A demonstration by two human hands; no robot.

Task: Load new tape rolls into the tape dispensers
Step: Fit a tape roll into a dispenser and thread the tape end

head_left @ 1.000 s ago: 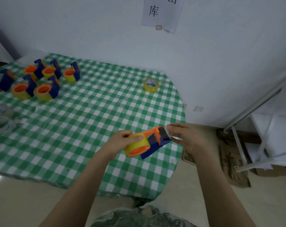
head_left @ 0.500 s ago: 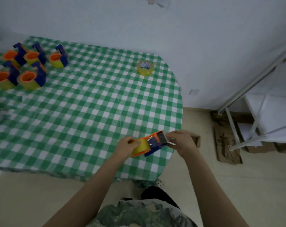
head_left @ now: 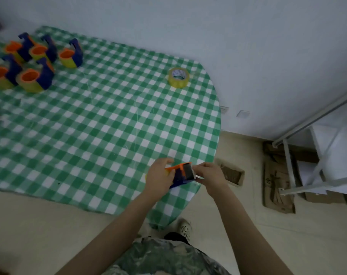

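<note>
**Both grips closed on one tape dispenser over the near right corner**

The left grip [head_left: 159, 176] is wrapped round the rear of an orange and blue tape dispenser [head_left: 181, 175], fingers curled over the top. It covers nearly all of the yellow roll seated there, so only a sliver of yellow shows beside the palm. The right grip [head_left: 209, 174] is closed at the dispenser's front end, fingertips pinched against the grey plate. A pale strip pokes out just below them. Whether tape is caught between those fingers cannot be made out.

The dispenser is held in the air just over the corner of the green checked surface [head_left: 109, 126]. A loose tape roll [head_left: 178, 77] lies flat near the far right edge, well apart from the hands. The loaded dispensers [head_left: 35, 62] cluster at the far left. They are blurred, and the leftmost are cut off by the frame.
</note>
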